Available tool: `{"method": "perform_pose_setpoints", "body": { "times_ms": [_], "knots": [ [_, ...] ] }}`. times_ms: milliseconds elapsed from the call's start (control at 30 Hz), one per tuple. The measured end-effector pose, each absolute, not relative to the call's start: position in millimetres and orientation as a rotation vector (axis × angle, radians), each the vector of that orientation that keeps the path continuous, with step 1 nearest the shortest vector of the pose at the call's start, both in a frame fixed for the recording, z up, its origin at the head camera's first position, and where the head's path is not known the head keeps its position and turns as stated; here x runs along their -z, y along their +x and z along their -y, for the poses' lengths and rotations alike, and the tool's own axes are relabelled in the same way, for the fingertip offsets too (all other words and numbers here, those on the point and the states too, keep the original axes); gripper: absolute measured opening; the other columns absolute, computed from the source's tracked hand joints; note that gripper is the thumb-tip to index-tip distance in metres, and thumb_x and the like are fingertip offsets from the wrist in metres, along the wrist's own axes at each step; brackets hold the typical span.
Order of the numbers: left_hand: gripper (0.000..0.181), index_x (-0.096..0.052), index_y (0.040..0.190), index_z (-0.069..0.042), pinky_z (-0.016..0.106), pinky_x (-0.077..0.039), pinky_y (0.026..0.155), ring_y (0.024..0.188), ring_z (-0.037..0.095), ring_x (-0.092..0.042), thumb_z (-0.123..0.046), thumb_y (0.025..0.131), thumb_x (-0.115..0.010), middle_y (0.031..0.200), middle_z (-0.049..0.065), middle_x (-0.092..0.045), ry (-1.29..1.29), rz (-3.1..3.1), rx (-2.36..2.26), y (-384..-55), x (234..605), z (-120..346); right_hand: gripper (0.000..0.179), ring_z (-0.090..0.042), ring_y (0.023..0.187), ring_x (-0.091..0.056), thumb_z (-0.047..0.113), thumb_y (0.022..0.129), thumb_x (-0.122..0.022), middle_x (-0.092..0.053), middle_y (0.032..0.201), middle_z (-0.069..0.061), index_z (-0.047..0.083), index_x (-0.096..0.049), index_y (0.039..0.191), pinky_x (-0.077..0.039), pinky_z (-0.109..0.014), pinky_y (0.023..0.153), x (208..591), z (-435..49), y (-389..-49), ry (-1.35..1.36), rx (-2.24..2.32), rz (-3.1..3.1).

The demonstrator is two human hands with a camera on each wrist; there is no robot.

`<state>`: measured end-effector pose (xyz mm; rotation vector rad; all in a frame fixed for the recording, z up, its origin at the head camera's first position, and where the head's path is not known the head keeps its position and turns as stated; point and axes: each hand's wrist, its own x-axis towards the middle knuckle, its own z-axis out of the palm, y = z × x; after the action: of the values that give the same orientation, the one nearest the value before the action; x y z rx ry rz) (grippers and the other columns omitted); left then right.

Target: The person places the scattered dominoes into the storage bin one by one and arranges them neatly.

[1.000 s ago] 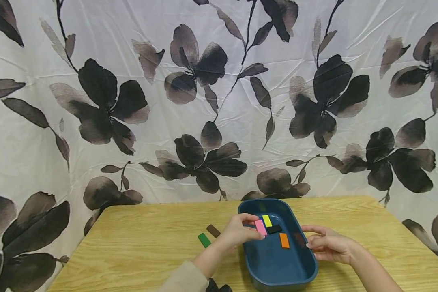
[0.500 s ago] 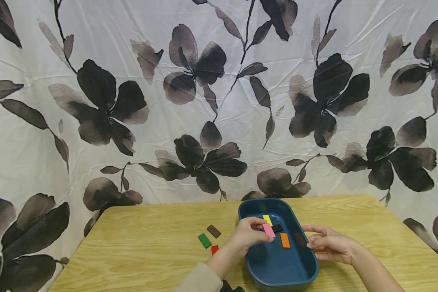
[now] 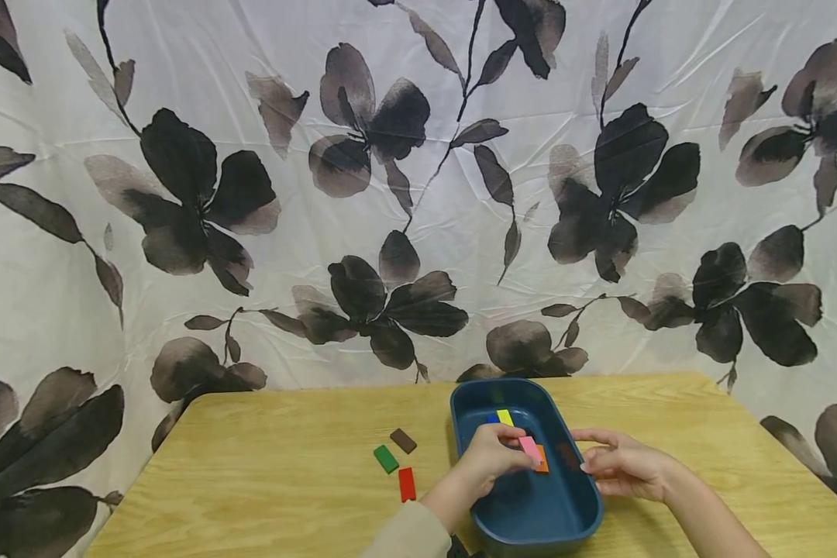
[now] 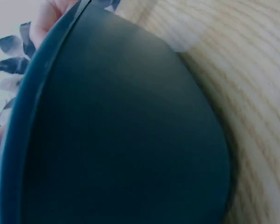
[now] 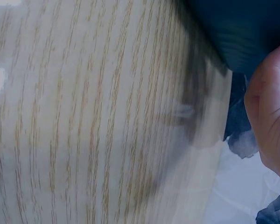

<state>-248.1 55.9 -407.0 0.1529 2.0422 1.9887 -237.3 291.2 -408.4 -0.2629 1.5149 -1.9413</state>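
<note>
My left hand [image 3: 490, 459] pinches a small pink block [image 3: 529, 449] between thumb and fingers, low inside a dark blue bin [image 3: 537, 515]. The pink block partly overlaps an orange block [image 3: 543, 459] in the head view. Farther back in the bin lie a yellow block [image 3: 504, 417] and a blue block [image 3: 492, 419], the blue one partly covered. A black block is hidden behind the left hand. My right hand [image 3: 631, 466] touches the bin's right side with relaxed fingers. The bin's outer wall [image 4: 130, 116] fills most of the left wrist view.
On the wooden table [image 3: 272, 465], left of the bin, lie a brown block [image 3: 403, 440], a green block [image 3: 386, 459] and a red block [image 3: 407, 484]. A floral cloth [image 3: 363, 194] hangs behind the table's back edge.
My left hand has moved right and toward me inside the bin, carrying the pink block to the orange one. The red block has come into view; the black one is now covered. The right hand stays put.
</note>
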Motion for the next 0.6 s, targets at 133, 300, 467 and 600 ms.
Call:
{"method": "perform_pose_setpoints", "body": {
  "times_ms": [133,300,467,600],
  "knots": [
    [0.043,-0.061,0.108,0.010,0.033,-0.054,0.070,0.076,0.015,-0.063,0.014,0.067,-0.075,0.086,0.009,-0.055,0.167,-2.036,-1.969,-248.8,408.9,-59.4,0.053,-0.017,0.088,-0.063,-0.005,0.088,-0.049,-0.063,0.097,-0.008,-0.003,-0.029,0.138,-0.051,-0.036,0.082,408.7,-289.7,-239.2,-0.293,1.944,-1.516],
    [0.040,-0.062,0.104,0.010,0.032,-0.054,0.069,0.075,0.015,-0.061,0.015,0.067,-0.075,0.084,0.009,-0.055,0.124,-2.078,-1.919,-249.5,412.4,-63.3,0.052,-0.017,0.087,-0.063,-0.006,0.088,-0.049,-0.063,0.096,-0.008,-0.001,-0.032,0.136,-0.051,-0.036,0.082,409.3,-292.1,-239.6,-0.290,1.953,-1.517],
    [0.039,-0.061,0.096,0.009,0.031,-0.055,0.067,0.070,0.015,-0.058,0.019,0.062,-0.076,0.080,0.008,-0.053,0.097,-2.213,-1.831,-248.4,417.3,-63.1,0.053,-0.017,0.087,-0.063,-0.005,0.087,-0.050,-0.062,0.097,-0.008,-0.001,-0.032,0.137,-0.051,-0.036,0.082,408.8,-291.7,-237.8,-0.260,1.958,-1.515],
    [0.041,-0.062,0.092,0.007,0.031,-0.055,0.065,0.069,0.015,-0.054,0.019,0.057,-0.079,0.077,0.006,-0.052,0.097,-2.359,-1.769,-248.7,418.9,-63.4,0.054,-0.017,0.087,-0.063,-0.006,0.087,-0.050,-0.062,0.096,-0.009,-0.002,-0.030,0.137,-0.051,-0.036,0.082,409.0,-291.6,-236.5,-0.257,1.966,-1.512]
  ]
}}
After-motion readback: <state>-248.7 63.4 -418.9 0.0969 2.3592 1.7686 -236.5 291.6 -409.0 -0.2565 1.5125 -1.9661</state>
